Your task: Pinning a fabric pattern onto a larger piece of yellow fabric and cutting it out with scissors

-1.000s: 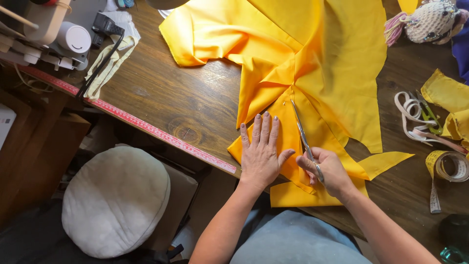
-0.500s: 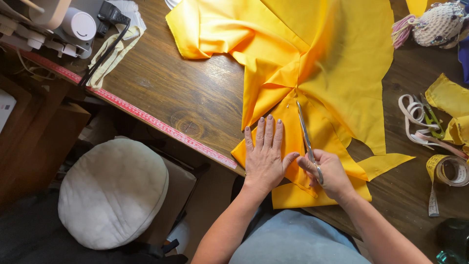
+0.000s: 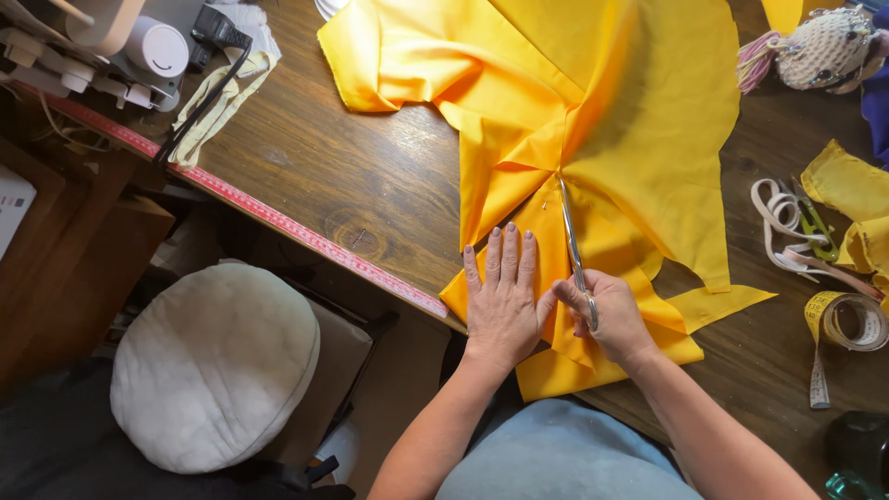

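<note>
Yellow cotton fabric (image 3: pixel 639 139) lies folded across the dark wooden table (image 3: pixel 370 185), its near corner overhanging the tape-marked edge — your cut looks partway up. Your left hand (image 3: pixel 503 301) presses it flat, fingers spread; your right hand (image 3: pixel 613 315) grips the long silver scissors (image 3: pixel 570 243), blades nearly closed. Bare table lies left — clutter right.

fabric (image 3: pixel 639 139) spread on worktop (image 3: pixel 370 176) | left hand (image 3: pixel 503 301) flat on fabric, left of scissors (image 3: pixel 572 241) | right hand (image 3: pixel 613 315) at scissors | tape roll (image 3: pixel 845 322) far right | cushion (image 3: pixel 215 366) below worktop edge, left
</note>
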